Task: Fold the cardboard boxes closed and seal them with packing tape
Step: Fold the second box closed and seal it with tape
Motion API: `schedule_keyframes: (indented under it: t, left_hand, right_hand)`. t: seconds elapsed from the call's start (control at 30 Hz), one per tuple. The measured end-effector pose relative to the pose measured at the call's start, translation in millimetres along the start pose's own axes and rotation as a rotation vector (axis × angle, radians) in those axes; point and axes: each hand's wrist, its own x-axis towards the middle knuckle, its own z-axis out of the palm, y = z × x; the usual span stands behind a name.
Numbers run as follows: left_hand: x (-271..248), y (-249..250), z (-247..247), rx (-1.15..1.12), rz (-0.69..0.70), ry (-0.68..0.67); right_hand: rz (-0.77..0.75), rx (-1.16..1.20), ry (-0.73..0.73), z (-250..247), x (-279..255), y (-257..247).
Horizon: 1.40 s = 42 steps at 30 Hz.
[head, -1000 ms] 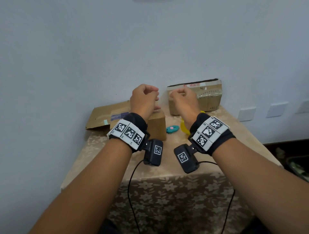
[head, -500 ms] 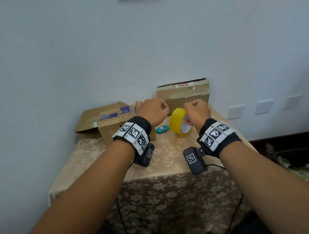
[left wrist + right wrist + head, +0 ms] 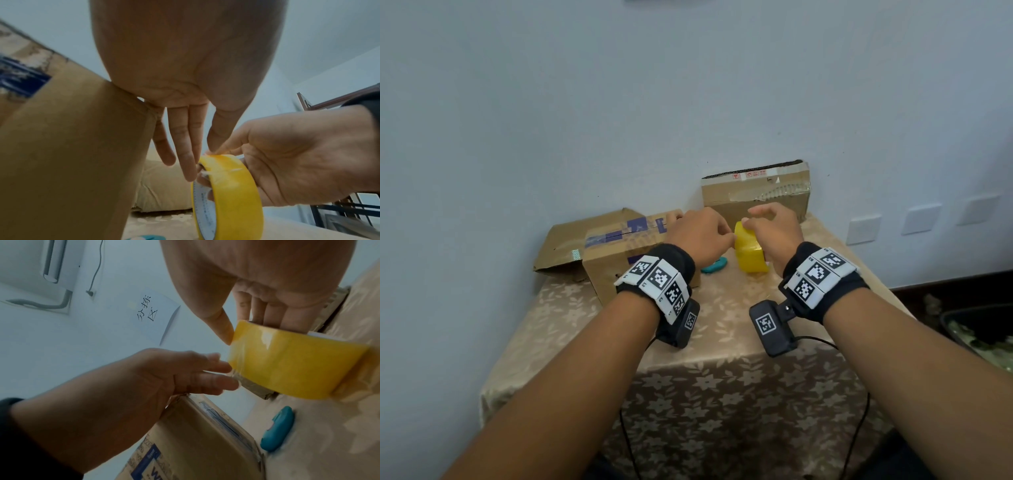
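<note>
Moved since earlier frame: both hands have come down from mid-air onto the tape roll (image 3: 751,251), which was behind them before.
Head view, progress: near box (image 3: 619,255) looks folded shut, old blue tape across its seam, no yellow strip seen; far box (image 3: 756,193) stands against the wall (image 3: 585,102), its dark top edge apparently unsealed. Sealing judged not begun.
Head view, room: table (image 3: 722,342) front half bare; blue cutter (image 3: 714,265) just beside roll; table edge near on the right.
Left wrist view: left hand (image 3: 180,81), grip a thumb-and-finger pinch at the roll's tape end; other fingers straight.
Right wrist view: right hand (image 3: 267,280), grip closed round the upright roll, thumb on its face, fingers behind.
</note>
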Motion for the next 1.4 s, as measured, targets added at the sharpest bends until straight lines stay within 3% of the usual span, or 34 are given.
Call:
schedule_keyframes:
  t: [0.27, 0.6, 0.9, 1.2, 1.4]
  left_hand:
    - [1, 0, 2, -0.035, -0.043, 0.033]
    - [3, 2, -2, -0.220, -0.074, 0.151]
    - [-1, -3, -5, -0.229, -0.043, 0.244]
    - [-4, -2, -2, -0.176, 0.088, 0.355]
    - [-8, 2, 3, -0.128, 0.312, 0.404]
  right_hand:
    - [0.086, 0.221, 0.002, 7, 0, -2]
    - [0.076, 0.387, 0.025, 5, -11, -18]
    - [0.067, 0.399, -0.095, 9, -13, -20]
    - [0.105, 0.457, -0.150, 4, -12, -20]
    - [0.221, 0.498, -0.072, 0, -10, -17]
